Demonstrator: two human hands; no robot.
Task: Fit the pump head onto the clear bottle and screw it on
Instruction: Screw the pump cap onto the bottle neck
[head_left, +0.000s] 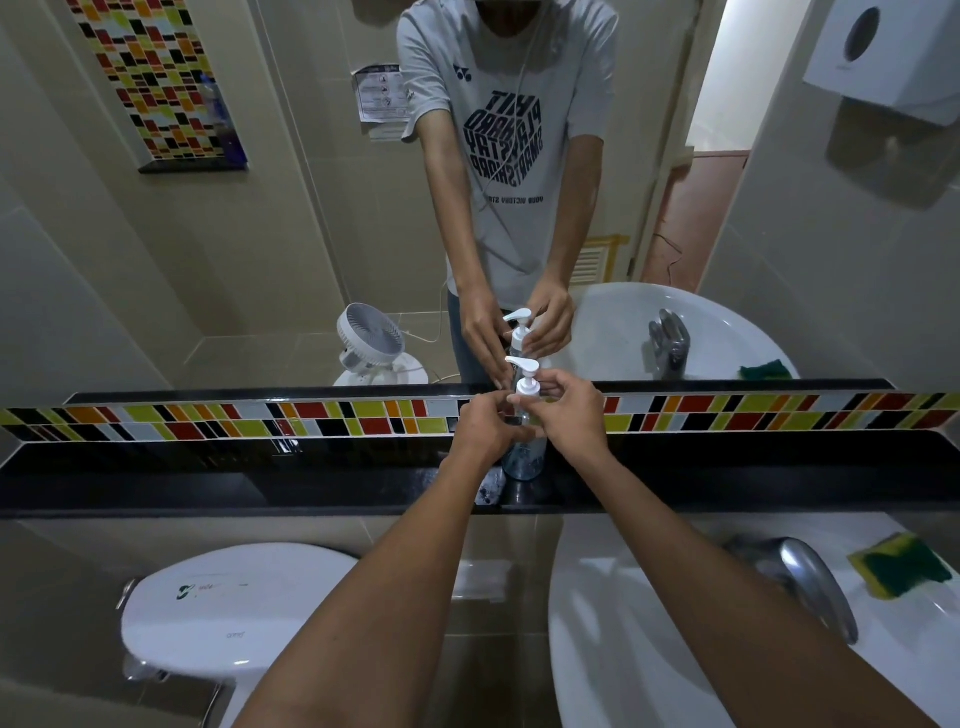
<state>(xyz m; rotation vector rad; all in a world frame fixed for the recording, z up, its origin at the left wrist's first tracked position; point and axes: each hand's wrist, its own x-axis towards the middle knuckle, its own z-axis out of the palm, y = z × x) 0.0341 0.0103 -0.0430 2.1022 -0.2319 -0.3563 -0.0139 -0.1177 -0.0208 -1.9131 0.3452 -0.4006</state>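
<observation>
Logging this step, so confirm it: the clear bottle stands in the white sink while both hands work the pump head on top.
Wrong place. The head view shows the clear bottle standing on the black ledge below the mirror, not in the sink. Left hand and right hand are at the pump head.

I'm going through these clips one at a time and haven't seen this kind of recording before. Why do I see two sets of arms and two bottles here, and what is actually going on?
There is no machine: a person wears one wide-angle camera on the head, looking forward and down at their own bare hands. The upper half of the picture is a wall mirror, so the second set of arms and the second bottle are only reflections.

The real clear bottle stands upright on a black ledge under a strip of coloured tiles. The white pump head already sits on its neck. The left hand holds the bottle near the top, and the right hand has its fingers at the pump collar, as if to turn it.

Below are a white toilet lid, a white sink with a metal tap, and a yellow-green sponge.
</observation>
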